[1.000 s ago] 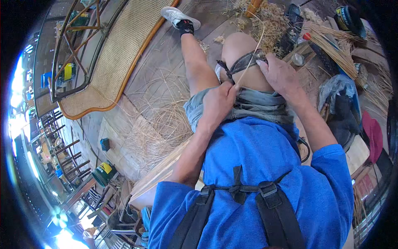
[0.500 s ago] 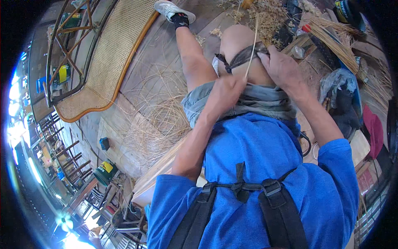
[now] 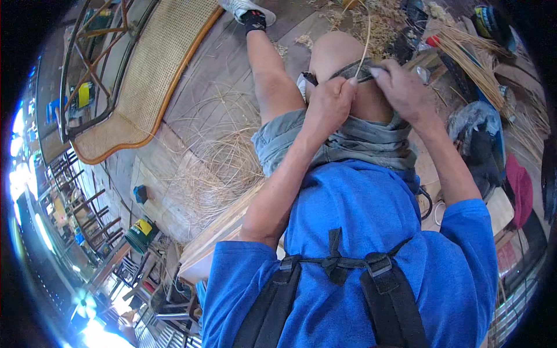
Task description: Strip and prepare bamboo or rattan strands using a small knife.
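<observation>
A thin pale rattan strip (image 3: pixel 367 42) rises from the pinched thumb and fingers of my left hand (image 3: pixel 333 105) and bends away toward the top of the view. My left hand is over my bare thigh, just below a dark cloth band (image 3: pixel 361 71) tied around that leg. My right hand (image 3: pixel 404 95) is closed at the band's right end, its thumb and fingertips pressed down by the cloth. What lies under those fingers, if anything, is hidden. The strip passes in front of the band, close to the right thumb.
Loose rattan strands (image 3: pixel 217 156) lie tangled on the floor at left, beside a woven cane panel (image 3: pixel 154 64) with a wooden rim. Shavings (image 3: pixel 380 29) are heaped ahead. A bundle of rattan strips (image 3: pixel 470 66) and a clear plastic bag (image 3: pixel 473 119) are at right.
My left hand has moved up and slightly right, nearer the band and my right hand. The strip now curves more at its upper part. My right hand stays by the band.
</observation>
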`<control>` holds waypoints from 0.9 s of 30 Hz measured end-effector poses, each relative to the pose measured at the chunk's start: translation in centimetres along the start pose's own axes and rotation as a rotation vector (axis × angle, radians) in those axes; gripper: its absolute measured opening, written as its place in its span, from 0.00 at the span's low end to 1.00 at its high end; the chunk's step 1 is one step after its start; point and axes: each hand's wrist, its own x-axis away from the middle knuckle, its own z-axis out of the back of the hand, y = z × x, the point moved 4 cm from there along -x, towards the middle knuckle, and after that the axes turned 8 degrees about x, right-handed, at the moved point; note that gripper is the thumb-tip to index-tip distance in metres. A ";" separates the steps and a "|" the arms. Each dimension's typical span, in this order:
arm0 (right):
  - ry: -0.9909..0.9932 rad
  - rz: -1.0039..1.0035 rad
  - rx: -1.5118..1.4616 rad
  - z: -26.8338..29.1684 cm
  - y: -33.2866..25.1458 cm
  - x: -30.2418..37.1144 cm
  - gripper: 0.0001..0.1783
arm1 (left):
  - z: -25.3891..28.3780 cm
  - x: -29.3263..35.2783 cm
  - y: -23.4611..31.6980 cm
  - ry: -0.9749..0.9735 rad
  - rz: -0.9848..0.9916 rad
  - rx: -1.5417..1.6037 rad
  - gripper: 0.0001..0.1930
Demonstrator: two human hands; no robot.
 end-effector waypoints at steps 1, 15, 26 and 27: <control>0.000 -0.010 0.000 -0.2 -0.1 0.3 0.22 | -0.3 -0.3 -0.1 0.002 0.019 -0.027 0.20; 0.132 0.060 0.248 -2.4 -1.1 0.3 0.20 | 8.3 20.9 -3.7 -0.098 0.476 -0.040 0.20; 0.098 0.100 0.214 -1.6 -1.4 0.6 0.20 | 11.7 20.1 -7.2 0.218 0.271 -0.682 0.17; 0.091 0.100 0.210 -1.5 -1.3 0.8 0.21 | 10.5 16.2 -4.8 0.208 0.209 -0.602 0.16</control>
